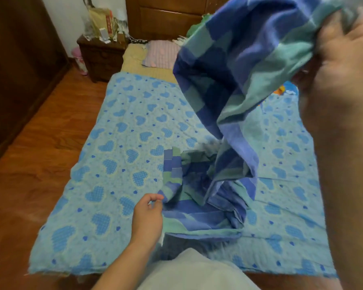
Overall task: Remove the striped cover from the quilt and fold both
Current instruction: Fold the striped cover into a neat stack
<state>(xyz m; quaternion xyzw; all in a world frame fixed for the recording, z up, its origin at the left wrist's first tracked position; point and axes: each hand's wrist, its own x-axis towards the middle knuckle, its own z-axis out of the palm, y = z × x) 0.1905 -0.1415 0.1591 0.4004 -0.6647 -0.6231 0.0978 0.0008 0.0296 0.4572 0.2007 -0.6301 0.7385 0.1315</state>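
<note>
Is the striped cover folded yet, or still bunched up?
Bunched, not folded: striped cover hangs from the raised right hand, its lower end crumpled on the quilt.
</note>
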